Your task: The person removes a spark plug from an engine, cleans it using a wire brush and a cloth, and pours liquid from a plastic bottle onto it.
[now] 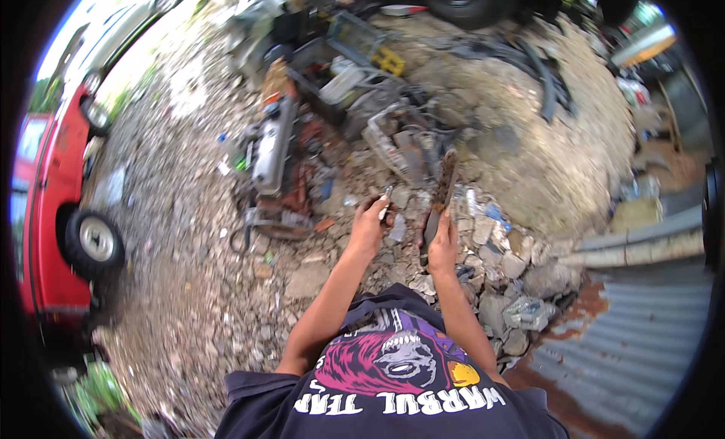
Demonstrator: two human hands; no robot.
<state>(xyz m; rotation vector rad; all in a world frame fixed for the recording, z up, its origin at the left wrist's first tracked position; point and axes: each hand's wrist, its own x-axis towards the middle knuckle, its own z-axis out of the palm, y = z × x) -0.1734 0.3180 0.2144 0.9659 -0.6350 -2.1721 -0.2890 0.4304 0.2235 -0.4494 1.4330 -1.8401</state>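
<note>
In front of my shirt, my left hand (368,225) pinches a small metal part (387,193) with a whitish section, its tip showing past the fingers; the rest is hidden in the grip. My right hand (443,243) is closed around the dark handle of a wire brush (447,178). The brush points away from me, and its worn brown bristles face left towards the small part. A gap separates the two tools. Stony ground (308,277) lies below both hands.
A car engine (276,147) with a silver valve cover lies ahead left. Scrap metal parts (396,144) are heaped beyond my hands, near a yellow plastic crate (388,61). Rubble (512,266) and a rusty corrugated sheet (640,337) sit to the right. A red vehicle (62,150) stands left.
</note>
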